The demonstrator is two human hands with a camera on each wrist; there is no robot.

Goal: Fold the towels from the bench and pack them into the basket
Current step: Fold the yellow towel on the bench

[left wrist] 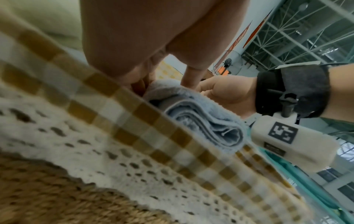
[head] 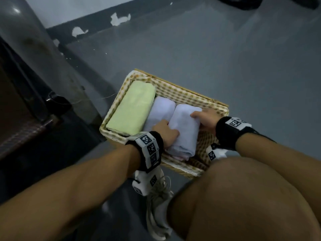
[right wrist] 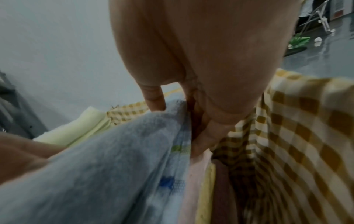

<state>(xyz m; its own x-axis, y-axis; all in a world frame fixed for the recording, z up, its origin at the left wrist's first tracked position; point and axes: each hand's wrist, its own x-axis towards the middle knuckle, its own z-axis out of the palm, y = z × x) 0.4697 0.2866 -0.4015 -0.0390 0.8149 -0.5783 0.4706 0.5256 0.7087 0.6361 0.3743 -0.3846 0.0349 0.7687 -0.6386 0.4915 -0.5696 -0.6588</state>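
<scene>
A wicker basket (head: 191,95) with a checkered liner (left wrist: 114,121) stands on the grey floor. A folded pale green towel (head: 132,108) lies along its left side, with a folded pale blue towel (head: 161,110) beside it. Both hands hold a second folded pale blue towel (head: 185,131) in the basket's right part. My left hand (head: 165,132) grips its left edge, fingers tucked between the two blue towels. My right hand (head: 205,119) grips its right edge, thumb on top. The right wrist view shows this blue towel (right wrist: 114,151) resting over pink, yellow and brown folded layers (right wrist: 195,181).
A dark bench (head: 26,101) stands at the left, close to the basket. My bare knee (head: 243,197) and a light shoe (head: 158,206) are just in front of the basket. Grey floor (head: 225,58) stretches behind and to the right.
</scene>
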